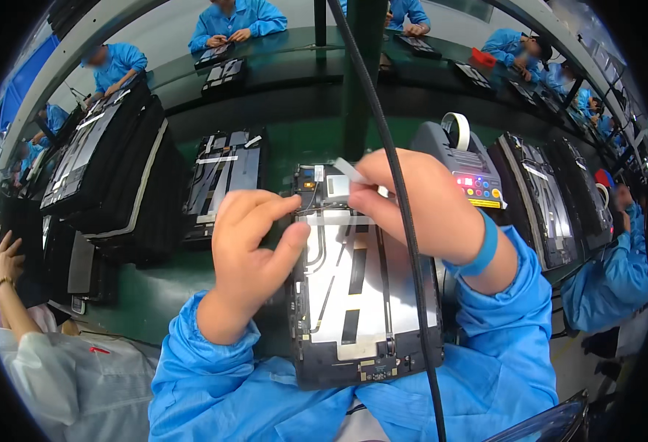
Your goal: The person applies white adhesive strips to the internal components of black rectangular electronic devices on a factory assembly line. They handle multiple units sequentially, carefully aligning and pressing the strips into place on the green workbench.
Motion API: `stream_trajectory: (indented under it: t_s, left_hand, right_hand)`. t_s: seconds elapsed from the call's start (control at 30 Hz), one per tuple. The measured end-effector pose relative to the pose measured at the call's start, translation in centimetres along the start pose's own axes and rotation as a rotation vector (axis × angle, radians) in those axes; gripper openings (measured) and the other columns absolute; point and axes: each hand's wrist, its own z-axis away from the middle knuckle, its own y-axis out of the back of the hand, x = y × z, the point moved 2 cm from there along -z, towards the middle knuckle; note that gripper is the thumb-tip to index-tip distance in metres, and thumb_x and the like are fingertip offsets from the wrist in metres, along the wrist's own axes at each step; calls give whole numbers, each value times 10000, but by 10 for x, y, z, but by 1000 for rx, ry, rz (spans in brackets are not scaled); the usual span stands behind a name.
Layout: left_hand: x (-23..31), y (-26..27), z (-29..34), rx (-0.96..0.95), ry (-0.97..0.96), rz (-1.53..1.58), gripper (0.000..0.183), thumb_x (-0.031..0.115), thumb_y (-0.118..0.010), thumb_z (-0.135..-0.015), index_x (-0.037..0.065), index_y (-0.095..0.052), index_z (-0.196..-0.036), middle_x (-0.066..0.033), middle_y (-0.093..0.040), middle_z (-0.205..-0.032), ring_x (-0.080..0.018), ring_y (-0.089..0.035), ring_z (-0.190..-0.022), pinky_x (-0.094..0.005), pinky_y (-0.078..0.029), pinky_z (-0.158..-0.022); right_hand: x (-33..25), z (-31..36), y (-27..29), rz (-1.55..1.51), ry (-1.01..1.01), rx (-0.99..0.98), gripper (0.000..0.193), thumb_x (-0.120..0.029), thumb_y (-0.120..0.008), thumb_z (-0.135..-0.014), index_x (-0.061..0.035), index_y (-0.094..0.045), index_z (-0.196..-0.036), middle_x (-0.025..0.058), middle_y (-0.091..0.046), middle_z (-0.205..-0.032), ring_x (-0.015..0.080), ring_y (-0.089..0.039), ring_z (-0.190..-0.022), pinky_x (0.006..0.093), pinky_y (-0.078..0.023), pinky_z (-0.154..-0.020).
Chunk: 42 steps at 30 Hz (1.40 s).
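Observation:
In front of me lies an opened tablet (405, 309), its silver battery area and black frame facing up. A pale strip of tape runs across its upper part. My right hand (423, 202) is closed over the tablet's top, pinching a short whitish strip of tape (349, 171) between thumb and fingers. My left hand (254, 247) is at the upper left edge, with its index fingertip on or just above the frame. Its thumb and fingers are apart and hold nothing. A black cable hangs in front of my right hand and hides part of it.
A tape dispenser (478, 163) with lit buttons stands beyond my right hand. Another opened tablet (224, 177) lies to the left, near tall stacks of tablets in black trays (128, 177). More trays (541, 199) stand at right. People in blue work across the green bench; someone's hand is at far left.

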Motion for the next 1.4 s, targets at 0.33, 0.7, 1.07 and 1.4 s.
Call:
stream_trajectory:
  t_s: [0.33,0.7,1.07,1.4]
  left_hand:
    - [-26,-14,7,-118,-18,-77,294,301,-667,-646,64,-686,-818,-124,-524,-916,-307,-476,-879,-404,-388,-794]
    - [-33,-18,16,-155,60,-33,412,436,-588,-762,89,-694,-956,-182,-485,-1144,-375,-409,-1088,-472,-304,-964]
    - [-42,-25,18,-242,145,144,488,516,-525,-808,102,-689,-1009,-208,-427,-1241,-402,-339,-1196,-506,-237,-1032]
    - [-39,-25,20,-238,185,176,474,518,-513,-831,132,-694,-1039,-202,-407,-1244,-394,-319,-1206,-504,-218,-1043]
  right_hand:
    - [29,-43,-43,-87,75,-233,242,-14,-635,-745,-33,-532,-963,137,-617,-786,328,-613,-792,412,-483,-671]
    - [28,-40,-49,69,-221,-274,250,-72,-621,-773,8,-510,-983,199,-625,-772,379,-625,-734,427,-498,-660]
    - [40,-54,-31,-20,316,-383,88,-76,-668,-783,-39,-606,-833,72,-566,-835,271,-550,-868,363,-461,-775]
    - [57,-44,-36,54,24,-137,280,-217,-783,-679,-63,-667,-882,97,-605,-852,279,-571,-865,375,-467,-757]
